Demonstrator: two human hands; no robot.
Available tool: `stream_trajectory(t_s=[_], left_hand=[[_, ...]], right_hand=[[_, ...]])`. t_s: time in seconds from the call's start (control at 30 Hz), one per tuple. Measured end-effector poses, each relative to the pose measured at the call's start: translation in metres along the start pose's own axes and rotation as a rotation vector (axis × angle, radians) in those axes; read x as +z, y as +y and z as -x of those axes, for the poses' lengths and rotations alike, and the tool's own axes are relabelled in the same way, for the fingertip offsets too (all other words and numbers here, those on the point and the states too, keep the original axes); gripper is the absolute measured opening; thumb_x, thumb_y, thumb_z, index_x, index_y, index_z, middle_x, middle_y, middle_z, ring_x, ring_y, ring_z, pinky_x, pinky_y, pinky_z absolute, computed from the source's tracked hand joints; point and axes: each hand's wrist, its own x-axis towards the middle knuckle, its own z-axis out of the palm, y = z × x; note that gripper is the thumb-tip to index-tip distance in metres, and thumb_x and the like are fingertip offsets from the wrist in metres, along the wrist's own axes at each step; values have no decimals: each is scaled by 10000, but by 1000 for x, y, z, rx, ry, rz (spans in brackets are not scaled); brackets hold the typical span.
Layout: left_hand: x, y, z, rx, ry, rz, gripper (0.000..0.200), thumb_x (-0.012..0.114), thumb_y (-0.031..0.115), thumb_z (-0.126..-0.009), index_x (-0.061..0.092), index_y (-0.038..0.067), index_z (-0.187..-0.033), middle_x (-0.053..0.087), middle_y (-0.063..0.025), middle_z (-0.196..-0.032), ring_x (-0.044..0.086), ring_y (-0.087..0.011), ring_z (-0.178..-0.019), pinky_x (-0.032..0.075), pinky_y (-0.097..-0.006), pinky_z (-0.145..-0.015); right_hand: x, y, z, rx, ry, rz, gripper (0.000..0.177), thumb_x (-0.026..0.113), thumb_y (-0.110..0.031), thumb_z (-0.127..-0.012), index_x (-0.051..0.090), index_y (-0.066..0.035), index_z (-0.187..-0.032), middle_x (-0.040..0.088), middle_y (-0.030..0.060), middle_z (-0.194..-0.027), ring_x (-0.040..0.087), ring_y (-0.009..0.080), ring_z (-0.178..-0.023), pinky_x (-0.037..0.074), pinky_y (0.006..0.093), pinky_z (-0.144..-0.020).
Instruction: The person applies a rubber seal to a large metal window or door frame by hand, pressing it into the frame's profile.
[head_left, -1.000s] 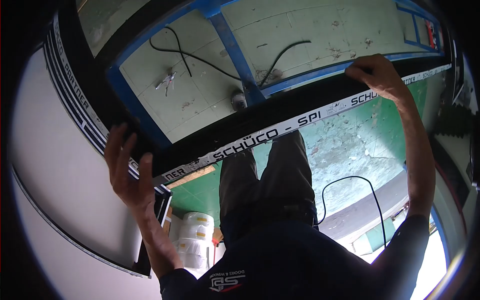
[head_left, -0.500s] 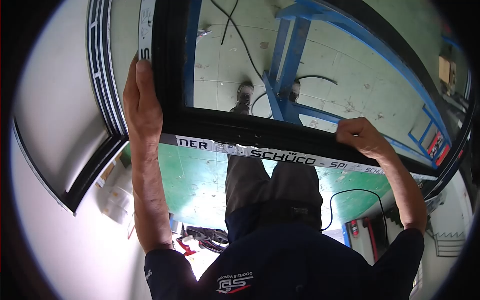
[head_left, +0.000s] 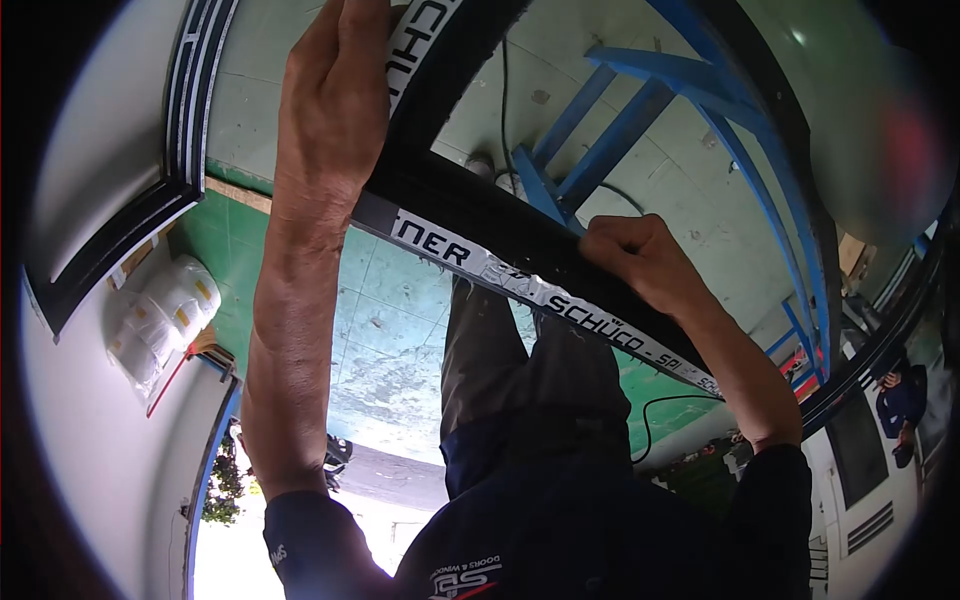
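Observation:
A black frame (head_left: 520, 215) with printed white film along its outer side lies tilted across the view, in front of my body. On its left side bar, my left hand (head_left: 335, 110) is wrapped round the edge near the corner, fingers pressed on the lettered film. My right hand (head_left: 645, 260) grips the near bar further right, with its fingers curled over the top edge. Through the frame's opening show a blue metal stand (head_left: 615, 140) and part of my shoes.
Another dark frame (head_left: 120, 235) leans at the left wall. Wrapped white bundles (head_left: 165, 320) are on the floor at the left. A black cable (head_left: 650, 415) curves at lower right. Another person (head_left: 902, 400) is at the far right.
The black frame has turned in view: its left corner is nearer and its right end lower. Both hands still hold it. My left hand appears larger and my right hand further left.

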Motion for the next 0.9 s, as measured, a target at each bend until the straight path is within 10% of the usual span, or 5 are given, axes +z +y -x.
stream_trajectory(t_s=[0.07,0.23,0.5,0.73,0.9], left_hand=[[5,-4,-7,87,145,-14,626,398,438,-1112,519,-112,-1385,688,-185,-929,630,-192,-785,501,-293,-724],[-8,37,-8,-427,5,479,702,359,499,-1107,473,-116,-1427,702,-162,-946,630,-164,-821,485,-262,-729],[2,8,-6,-338,-54,419,637,389,477,-1093,496,-35,-1457,703,-221,-1110,655,-218,-995,505,-320,-881],[3,18,-4,-114,-132,8,591,668,323,-985,516,-69,-1401,714,-268,-1118,729,-364,-1011,556,-429,-860],[0,-2,-3,-137,-174,-98,585,686,302,-976,526,-47,-1418,656,-277,-1289,682,-350,-1138,516,-420,-999]], right_hand=[[5,-8,-5,26,8,0,263,678,-267,-979,753,-55,-841,617,-13,-679,522,66,-601,413,289,-585],[22,-33,-29,23,39,34,320,682,-314,-976,750,-41,-822,607,3,-645,513,76,-594,395,296,-574],[43,-68,-61,22,51,55,397,676,-375,-984,758,-19,-827,547,11,-562,455,83,-549,356,329,-531],[56,-68,-83,-216,88,315,418,649,-392,-979,776,-19,-841,676,228,-709,652,308,-602,478,433,-592],[45,-30,-25,-276,212,384,425,591,-484,-984,774,-102,-940,714,166,-805,685,398,-799,524,484,-722]])
